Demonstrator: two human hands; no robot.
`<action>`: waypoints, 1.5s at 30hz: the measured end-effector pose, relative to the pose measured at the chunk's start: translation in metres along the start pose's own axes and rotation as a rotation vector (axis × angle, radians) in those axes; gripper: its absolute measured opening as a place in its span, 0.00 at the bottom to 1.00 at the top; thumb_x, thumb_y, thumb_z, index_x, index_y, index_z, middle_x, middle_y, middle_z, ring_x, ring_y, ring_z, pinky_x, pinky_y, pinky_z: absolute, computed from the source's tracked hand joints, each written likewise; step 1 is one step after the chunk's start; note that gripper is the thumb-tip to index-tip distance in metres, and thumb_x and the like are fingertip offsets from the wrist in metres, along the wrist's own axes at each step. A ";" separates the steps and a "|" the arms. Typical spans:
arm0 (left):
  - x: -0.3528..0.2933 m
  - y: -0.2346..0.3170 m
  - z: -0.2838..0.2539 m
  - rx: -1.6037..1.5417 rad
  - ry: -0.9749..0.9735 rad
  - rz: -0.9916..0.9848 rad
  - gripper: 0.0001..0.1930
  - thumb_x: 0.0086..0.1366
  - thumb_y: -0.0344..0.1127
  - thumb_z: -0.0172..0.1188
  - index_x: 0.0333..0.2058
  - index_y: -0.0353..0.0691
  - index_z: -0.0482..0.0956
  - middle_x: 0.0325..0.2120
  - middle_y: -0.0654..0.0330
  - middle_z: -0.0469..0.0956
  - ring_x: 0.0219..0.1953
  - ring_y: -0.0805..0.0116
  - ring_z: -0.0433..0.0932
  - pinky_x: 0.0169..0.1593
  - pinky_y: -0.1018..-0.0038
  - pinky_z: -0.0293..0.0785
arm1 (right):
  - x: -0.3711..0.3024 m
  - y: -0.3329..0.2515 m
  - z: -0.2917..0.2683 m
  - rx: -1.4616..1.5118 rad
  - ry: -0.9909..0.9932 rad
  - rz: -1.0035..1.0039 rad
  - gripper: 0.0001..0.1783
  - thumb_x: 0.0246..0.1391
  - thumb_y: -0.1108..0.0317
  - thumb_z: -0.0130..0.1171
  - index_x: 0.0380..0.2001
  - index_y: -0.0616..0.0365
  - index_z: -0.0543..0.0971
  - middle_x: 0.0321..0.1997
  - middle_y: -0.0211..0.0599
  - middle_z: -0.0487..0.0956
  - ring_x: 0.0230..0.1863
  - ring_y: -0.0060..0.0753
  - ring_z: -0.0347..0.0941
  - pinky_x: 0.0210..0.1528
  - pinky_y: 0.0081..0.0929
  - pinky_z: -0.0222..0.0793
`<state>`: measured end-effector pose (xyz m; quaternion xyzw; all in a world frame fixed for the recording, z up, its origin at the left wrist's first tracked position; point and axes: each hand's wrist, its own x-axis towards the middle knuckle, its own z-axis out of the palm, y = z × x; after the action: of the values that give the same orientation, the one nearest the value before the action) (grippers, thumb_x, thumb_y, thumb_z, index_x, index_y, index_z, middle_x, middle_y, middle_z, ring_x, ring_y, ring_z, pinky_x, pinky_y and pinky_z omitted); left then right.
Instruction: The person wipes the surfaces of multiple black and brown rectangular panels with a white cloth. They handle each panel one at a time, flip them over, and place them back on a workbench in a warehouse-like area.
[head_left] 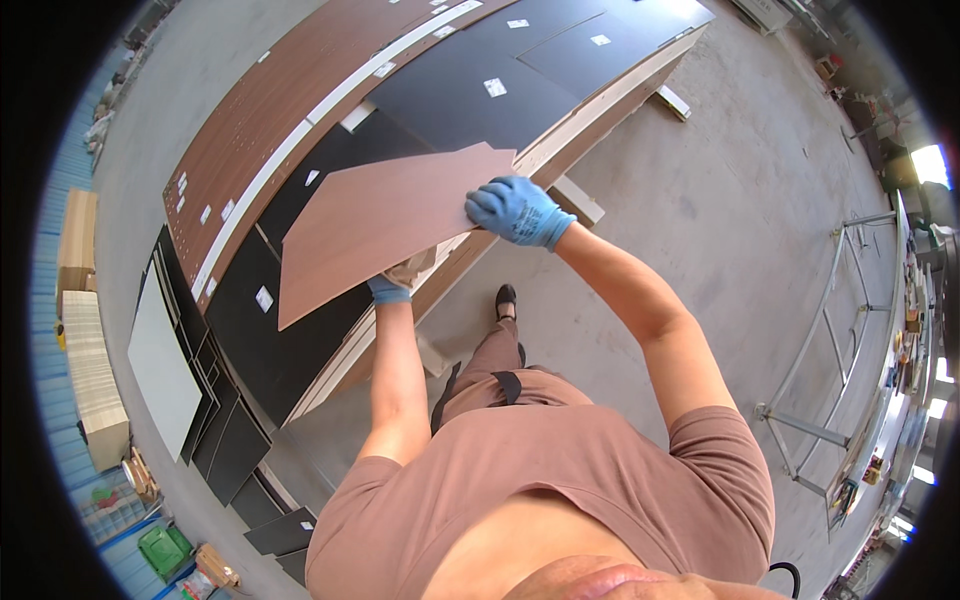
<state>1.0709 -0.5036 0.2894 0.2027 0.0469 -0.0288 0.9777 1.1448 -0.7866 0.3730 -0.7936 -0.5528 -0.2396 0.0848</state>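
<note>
Where the concrete floor (640,290) opens out around the work, a long stack of dark boards (430,80) runs diagonally past the person, with a reddish-brown wood-grain board (265,110) along its far side. Over the near part of that stack, between it and the person's body, is the pinkish-brown angular panel (375,215), tilted, its broad face upward; whether its far corner touches the boards beneath cannot be told. A sheet this wide and thin would probably flex and swing, so it seems best handled with the two holds well apart, the weight shared, and the pointed corners kept clear of the dark faces, which could scratch. Turning it slowly, wrists level, should keep it from twisting. The right arm reaches outward with the elbow bent, and the blue-gloved right hand (515,210) is pinching the panel's right edge, knuckles up and fingers curled over it. The left arm extends almost straight ahead, and the left hand (389,290) goes under the near edge, mostly hidden, so how its fingers are set cannot be told. Smallest are the white labels (264,299) dotting the boards.
</note>
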 end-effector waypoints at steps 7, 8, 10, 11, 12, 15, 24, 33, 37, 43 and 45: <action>0.022 -0.066 -0.028 -0.061 0.021 -0.138 0.23 0.81 0.42 0.40 0.61 0.35 0.76 0.61 0.53 0.78 0.62 0.55 0.76 0.70 0.62 0.69 | -0.025 0.092 0.043 0.062 -0.154 -0.102 0.12 0.53 0.66 0.60 0.41 0.54 0.79 0.42 0.34 0.80 0.40 0.35 0.80 0.43 0.31 0.77; 0.029 -0.076 -0.029 -0.075 0.062 -0.160 0.23 0.81 0.42 0.40 0.61 0.35 0.76 0.62 0.53 0.78 0.63 0.55 0.76 0.70 0.61 0.69 | -0.031 0.105 0.047 0.072 -0.199 -0.117 0.12 0.53 0.66 0.60 0.42 0.55 0.79 0.43 0.34 0.80 0.40 0.35 0.80 0.42 0.31 0.77; 0.045 -0.097 -0.028 0.016 0.151 -0.074 0.21 0.79 0.40 0.41 0.57 0.34 0.78 0.55 0.51 0.82 0.57 0.54 0.80 0.67 0.59 0.73 | -0.042 0.131 0.057 0.114 -0.314 -0.088 0.13 0.53 0.67 0.60 0.43 0.55 0.79 0.43 0.35 0.80 0.42 0.35 0.80 0.43 0.31 0.77; 0.052 -0.103 -0.028 0.193 0.091 -0.068 0.20 0.78 0.40 0.43 0.55 0.34 0.79 0.52 0.51 0.83 0.54 0.53 0.81 0.65 0.59 0.75 | -0.049 0.138 0.062 0.141 -0.395 -0.073 0.14 0.53 0.67 0.60 0.43 0.56 0.79 0.43 0.36 0.80 0.42 0.35 0.80 0.43 0.31 0.77; 0.061 -0.110 -0.026 0.345 -0.048 -0.033 0.19 0.77 0.39 0.44 0.52 0.35 0.80 0.49 0.52 0.84 0.51 0.53 0.83 0.62 0.59 0.77 | -0.057 0.149 0.067 0.117 -0.353 -0.066 0.14 0.53 0.67 0.60 0.44 0.55 0.79 0.44 0.36 0.80 0.43 0.35 0.80 0.44 0.31 0.77; 0.088 -0.138 -0.016 0.352 0.038 -0.102 0.17 0.74 0.40 0.49 0.50 0.39 0.83 0.48 0.53 0.86 0.49 0.55 0.84 0.57 0.62 0.80 | -0.077 0.185 0.087 0.036 -0.313 -0.065 0.15 0.53 0.67 0.60 0.45 0.54 0.79 0.46 0.37 0.79 0.45 0.36 0.80 0.45 0.32 0.76; 0.110 -0.209 -0.038 2.711 0.226 -0.226 0.06 0.65 0.42 0.57 0.33 0.51 0.79 0.33 0.60 0.80 0.40 0.62 0.81 0.44 0.66 0.76 | -0.132 0.281 0.101 0.338 -0.201 0.271 0.24 0.50 0.65 0.65 0.51 0.58 0.80 0.64 0.45 0.77 0.63 0.49 0.74 0.68 0.47 0.66; 0.092 -0.233 -0.011 1.055 0.801 0.186 0.11 0.68 0.36 0.61 0.42 0.37 0.85 0.35 0.61 0.82 0.37 0.69 0.81 0.44 0.71 0.79 | -0.131 0.287 0.143 1.455 -0.555 1.801 0.31 0.62 0.45 0.68 0.56 0.59 0.78 0.53 0.45 0.83 0.43 0.44 0.86 0.43 0.40 0.83; 0.091 -0.214 0.086 0.845 1.049 0.297 0.09 0.71 0.32 0.58 0.43 0.35 0.84 0.37 0.62 0.82 0.38 0.72 0.80 0.44 0.74 0.78 | -0.126 0.302 0.151 1.775 -0.525 1.833 0.22 0.67 0.53 0.65 0.55 0.55 0.77 0.36 0.39 0.88 0.31 0.35 0.85 0.31 0.30 0.82; 0.178 -0.170 0.226 1.143 0.951 0.680 0.19 0.77 0.32 0.52 0.60 0.29 0.76 0.38 0.60 0.82 0.39 0.76 0.79 0.44 0.72 0.79 | -0.095 0.326 0.099 1.977 -0.251 1.560 0.17 0.68 0.60 0.64 0.50 0.63 0.80 0.36 0.40 0.87 0.30 0.36 0.85 0.37 0.32 0.84; 0.246 -0.184 0.248 1.243 0.787 0.583 0.20 0.76 0.33 0.52 0.62 0.31 0.75 0.39 0.56 0.83 0.39 0.69 0.82 0.44 0.68 0.80 | -0.076 0.330 0.072 1.942 -0.161 1.526 0.17 0.67 0.61 0.65 0.48 0.66 0.81 0.36 0.39 0.86 0.34 0.36 0.85 0.40 0.33 0.84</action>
<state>1.3213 -0.7804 0.4179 0.7111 0.3097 0.2813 0.5650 1.4478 -0.9449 0.3177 -0.5335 0.0988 0.4296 0.7219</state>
